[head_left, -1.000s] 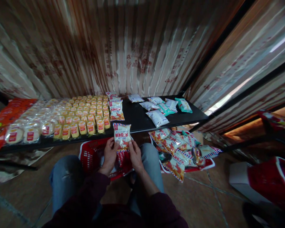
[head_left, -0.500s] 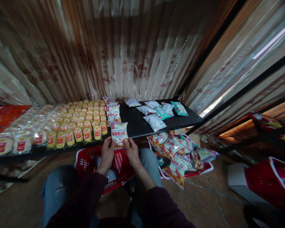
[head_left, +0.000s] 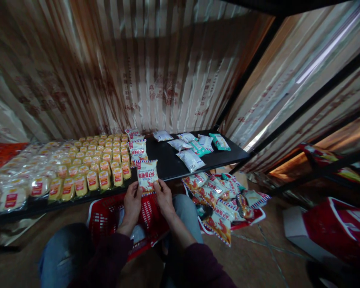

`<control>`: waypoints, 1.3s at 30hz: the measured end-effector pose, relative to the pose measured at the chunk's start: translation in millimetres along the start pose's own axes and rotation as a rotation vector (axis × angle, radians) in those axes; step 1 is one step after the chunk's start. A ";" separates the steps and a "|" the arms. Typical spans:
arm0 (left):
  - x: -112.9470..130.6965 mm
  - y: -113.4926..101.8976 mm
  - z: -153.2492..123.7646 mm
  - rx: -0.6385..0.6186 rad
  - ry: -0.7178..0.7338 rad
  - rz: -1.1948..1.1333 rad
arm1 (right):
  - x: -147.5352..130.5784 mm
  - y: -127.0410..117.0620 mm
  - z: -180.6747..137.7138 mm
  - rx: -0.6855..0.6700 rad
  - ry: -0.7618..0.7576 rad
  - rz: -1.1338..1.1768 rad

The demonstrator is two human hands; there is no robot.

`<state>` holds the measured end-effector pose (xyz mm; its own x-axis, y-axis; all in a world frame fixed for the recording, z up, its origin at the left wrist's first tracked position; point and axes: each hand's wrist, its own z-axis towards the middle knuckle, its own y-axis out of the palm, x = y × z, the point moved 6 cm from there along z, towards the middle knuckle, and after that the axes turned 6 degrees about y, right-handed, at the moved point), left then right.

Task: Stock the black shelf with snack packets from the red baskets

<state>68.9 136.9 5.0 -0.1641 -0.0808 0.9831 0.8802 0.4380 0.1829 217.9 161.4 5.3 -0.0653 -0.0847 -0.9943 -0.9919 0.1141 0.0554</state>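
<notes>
A white snack packet (head_left: pixel 147 176) with red lettering and striped ends is held upright at the front edge of the black shelf (head_left: pixel 167 164). My left hand (head_left: pixel 132 204) pinches its lower left side, and my right hand (head_left: pixel 164 197) grips its lower right side. Just behind it, similar snack packets (head_left: pixel 137 151) lie in a column running back along the shelf. To their left stand tight rows of small yellow wrapped cakes (head_left: pixel 92 180). Under my hands sits a red basket (head_left: pixel 103 216) with some pale packets inside.
Loose silver packets (head_left: pixel 191 161) and green packets (head_left: pixel 220 142) lie on the shelf's right part. A second basket (head_left: pixel 262 218), heaped with snack packets, rests on the floor beside my right knee. Farther right are a red container (head_left: pixel 320 224) and a white box (head_left: pixel 292 226). Curtains hang behind.
The view has shifted slightly, so the shelf and baskets appear a little lower and farther left. Both hands still hold the packet at the shelf's front edge, in nearly the same place.
</notes>
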 end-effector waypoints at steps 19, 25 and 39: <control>29.8 16.9 10.5 -0.006 0.241 0.279 | -21.3 14.8 52.3 -0.006 -0.132 -0.117; 33.6 24.4 21.4 -0.060 0.285 0.311 | -23.4 21.3 66.8 0.046 -0.171 -0.217; 17.2 28.0 30.0 -0.137 0.589 0.712 | -28.5 36.3 81.0 0.092 -0.204 -0.641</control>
<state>77.4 174.6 27.0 0.6535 -0.2917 0.6985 0.7376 0.4524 -0.5013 192.6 248.1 28.3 0.5637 0.0235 -0.8256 -0.8136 0.1882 -0.5502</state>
